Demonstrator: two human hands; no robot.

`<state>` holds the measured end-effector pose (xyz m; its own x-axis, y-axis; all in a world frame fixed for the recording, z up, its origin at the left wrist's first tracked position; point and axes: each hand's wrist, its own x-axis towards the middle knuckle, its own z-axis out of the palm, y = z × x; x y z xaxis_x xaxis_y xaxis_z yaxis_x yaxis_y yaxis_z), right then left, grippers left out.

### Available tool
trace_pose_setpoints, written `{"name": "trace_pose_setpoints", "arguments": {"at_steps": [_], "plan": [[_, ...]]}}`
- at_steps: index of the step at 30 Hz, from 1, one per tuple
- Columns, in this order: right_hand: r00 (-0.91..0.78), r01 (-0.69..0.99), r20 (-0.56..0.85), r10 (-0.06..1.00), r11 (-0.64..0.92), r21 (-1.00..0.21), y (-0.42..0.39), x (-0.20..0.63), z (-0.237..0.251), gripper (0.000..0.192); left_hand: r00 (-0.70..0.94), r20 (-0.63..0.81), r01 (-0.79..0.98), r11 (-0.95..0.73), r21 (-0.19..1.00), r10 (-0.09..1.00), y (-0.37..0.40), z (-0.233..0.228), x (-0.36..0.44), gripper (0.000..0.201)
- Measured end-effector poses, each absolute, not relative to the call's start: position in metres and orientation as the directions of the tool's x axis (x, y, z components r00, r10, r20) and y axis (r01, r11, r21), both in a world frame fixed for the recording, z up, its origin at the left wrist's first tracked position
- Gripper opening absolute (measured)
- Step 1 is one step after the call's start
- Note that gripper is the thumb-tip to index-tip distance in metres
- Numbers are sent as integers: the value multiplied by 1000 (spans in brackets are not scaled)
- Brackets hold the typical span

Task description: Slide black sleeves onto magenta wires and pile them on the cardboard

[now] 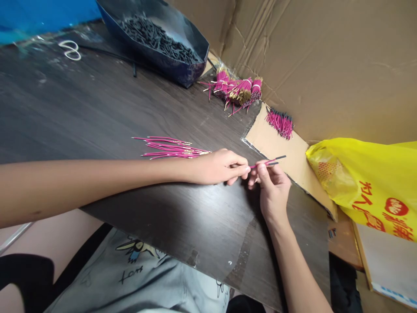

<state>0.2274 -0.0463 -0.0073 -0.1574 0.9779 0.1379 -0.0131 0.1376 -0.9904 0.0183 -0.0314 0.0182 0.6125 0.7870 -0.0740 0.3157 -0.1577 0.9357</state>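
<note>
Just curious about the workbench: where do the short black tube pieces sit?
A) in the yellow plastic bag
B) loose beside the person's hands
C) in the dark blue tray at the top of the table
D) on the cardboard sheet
C: the short black tube pieces lie heaped inside the dark blue tray at the far end of the dark wooden table, away from both hands.

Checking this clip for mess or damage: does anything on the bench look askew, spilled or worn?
A few pink wires have strayed loose from the tied bundles near the cardboard wall. The tabletop's right edge looks chipped and patched with cardboard. The loose wires behind the left hand lie fanned, not spilled.
</note>
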Motion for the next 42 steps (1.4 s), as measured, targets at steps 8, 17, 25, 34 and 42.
{"name": "trace_pose_setpoints", "arguments": {"at_steps": [8,17,25,34,42], "plan": [[-182,-32,67,981,62,-998,-44,230,-7,26,644,-54,305,-191,933,763,-31,15,18,32],[-250,31,89,964,99,-995,-45,230,-5,21,644,-49,314,-206,927,763,-30,15,18,35],[-272,8,52,961,57,-998,-47,230,-5,27,632,-26,296,-210,932,775,-30,13,19,35],[-92,251,33,995,55,-966,-40,249,3,48,618,-57,320,-185,929,784,-35,11,20,36],[33,893,151,988,39,-448,33,279,24,46,622,-43,311,-196,930,782,-36,11,19,32]]}}
